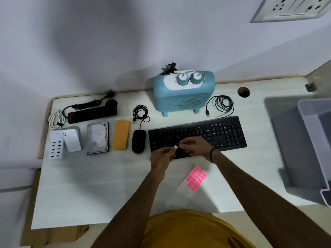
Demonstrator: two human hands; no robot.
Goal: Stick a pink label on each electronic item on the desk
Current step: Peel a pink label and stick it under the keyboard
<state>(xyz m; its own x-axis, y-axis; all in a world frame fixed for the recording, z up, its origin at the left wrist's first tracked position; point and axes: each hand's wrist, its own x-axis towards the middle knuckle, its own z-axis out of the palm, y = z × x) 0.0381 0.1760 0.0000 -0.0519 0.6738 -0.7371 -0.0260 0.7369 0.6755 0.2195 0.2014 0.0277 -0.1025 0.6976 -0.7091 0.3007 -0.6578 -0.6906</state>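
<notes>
Holding a small black gadget (180, 153) in both hands, left hand (162, 156) and right hand (194, 146), over the keyboard (197, 133). Pinching a pink label (176, 147) between closed left fingers (172, 151). Sticker sheet (196, 176) flat on the bench (89, 185).

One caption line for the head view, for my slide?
Both hands hold a small black item above the black keyboard, pink label sheet nearby.

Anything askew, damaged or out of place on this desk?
Nothing stands out. The devices lie in a tidy row left of the black keyboard, and the sheet of pink labels lies flat near the front edge. Both hands hold a small black item.
</notes>
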